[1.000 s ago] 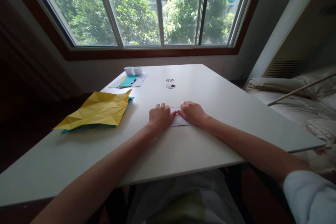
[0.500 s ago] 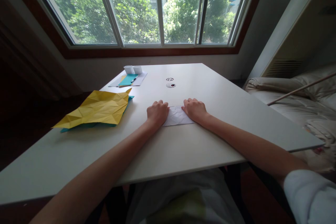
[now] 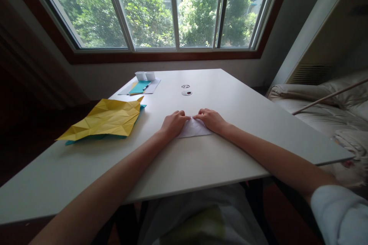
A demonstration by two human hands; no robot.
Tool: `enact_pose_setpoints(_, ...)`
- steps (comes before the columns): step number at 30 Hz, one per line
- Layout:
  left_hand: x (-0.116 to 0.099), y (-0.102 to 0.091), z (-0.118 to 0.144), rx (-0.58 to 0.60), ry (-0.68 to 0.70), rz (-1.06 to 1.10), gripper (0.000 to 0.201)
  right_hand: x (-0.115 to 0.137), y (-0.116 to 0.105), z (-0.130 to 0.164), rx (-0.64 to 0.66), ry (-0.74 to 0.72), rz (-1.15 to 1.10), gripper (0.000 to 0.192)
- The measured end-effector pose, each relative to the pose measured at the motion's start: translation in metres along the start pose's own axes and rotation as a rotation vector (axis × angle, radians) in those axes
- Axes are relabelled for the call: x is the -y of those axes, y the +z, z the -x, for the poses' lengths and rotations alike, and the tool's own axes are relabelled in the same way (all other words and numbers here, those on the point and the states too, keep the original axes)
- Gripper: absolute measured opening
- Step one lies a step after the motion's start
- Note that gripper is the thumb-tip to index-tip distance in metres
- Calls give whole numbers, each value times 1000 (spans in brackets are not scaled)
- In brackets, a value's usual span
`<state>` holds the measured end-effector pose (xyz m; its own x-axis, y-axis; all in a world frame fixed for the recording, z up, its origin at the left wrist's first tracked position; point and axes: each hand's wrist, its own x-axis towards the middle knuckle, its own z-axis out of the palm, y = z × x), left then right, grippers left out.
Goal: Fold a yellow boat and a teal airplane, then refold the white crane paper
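Observation:
A folded sheet of white paper (image 3: 194, 129) lies flat on the white table in front of me, its far edge and both sides partly covered by my hands. My left hand (image 3: 175, 122) is closed at the far left part of the paper, thumb toward the middle. From the other side, my right hand (image 3: 211, 120) is closed at the far right part, its thumb pointing at the left one. A small gap separates the two thumbs. Most of the fingertips are hidden behind the hands.
On the left lies a creased yellow paper (image 3: 106, 120) with a teal underside. Farther back are a teal sheet (image 3: 139, 87), a pen (image 3: 146, 86) and two small white paper boxes (image 3: 145, 76). Two round marks (image 3: 186, 93) show mid-table. A cream sofa (image 3: 310, 95) stands at the right.
Both hands have slid inward along the paper's far edge, so the thumbs are now close together. The paper stays in about the same place.

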<state>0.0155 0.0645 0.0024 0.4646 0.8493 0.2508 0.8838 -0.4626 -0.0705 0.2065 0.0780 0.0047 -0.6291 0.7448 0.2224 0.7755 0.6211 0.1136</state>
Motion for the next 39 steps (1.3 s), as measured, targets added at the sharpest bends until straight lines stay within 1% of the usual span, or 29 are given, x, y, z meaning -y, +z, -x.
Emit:
enact_pose_setpoints(8, -6, -9, 1, 66, -23, -109, 31, 1, 0, 1, 9, 18, 61, 32)
enact_pose_setpoints(13, -2, -18, 4, 115, 20, -183, 28, -6, -4, 6, 22, 51, 88, 32)
enact_pose_setpoints(17, -2, -24, 8, 146, 14, -261, 28, -15, -10, 10, 58, 88, 109, 30)
enact_pose_setpoints(19, -4, -28, 9, 166, -8, -282, 30, -19, -13, 11, 82, 128, 118, 30)
enact_pose_setpoints(23, -5, -35, 11, 220, -94, -286, 32, -27, -18, 13, 133, 214, 129, 29)
enact_pose_setpoints(25, -3, -37, 12, 237, -128, -288, 31, -29, -20, 14, 152, 234, 125, 29)
enact_pose_setpoints(27, 1, -38, 12, 233, -135, -292, 29, -30, -22, 15, 161, 237, 119, 27)
enact_pose_setpoints(28, 3, -38, 12, 222, -115, -284, 29, -30, -22, 15, 159, 237, 118, 27)
enact_pose_setpoints(30, 6, -37, 11, 185, -20, -220, 27, -30, -22, 15, 150, 237, 117, 26)
enact_pose_setpoints(32, 6, -34, 9, 148, 108, -95, 27, -30, -21, 16, 133, 238, 119, 24)
enact_pose_setpoints(34, 4, -31, 8, 142, 206, 38, 29, -29, -19, 16, 104, 216, 110, 24)
enact_pose_setpoints(36, 0, -27, 8, 155, 248, 125, 30, -26, -18, 15, 76, 146, 62, 24)
enact_pose_setpoints(39, -4, -24, 9, 163, 230, 153, 31, -17, -18, 14, 69, 18, -58, 25)
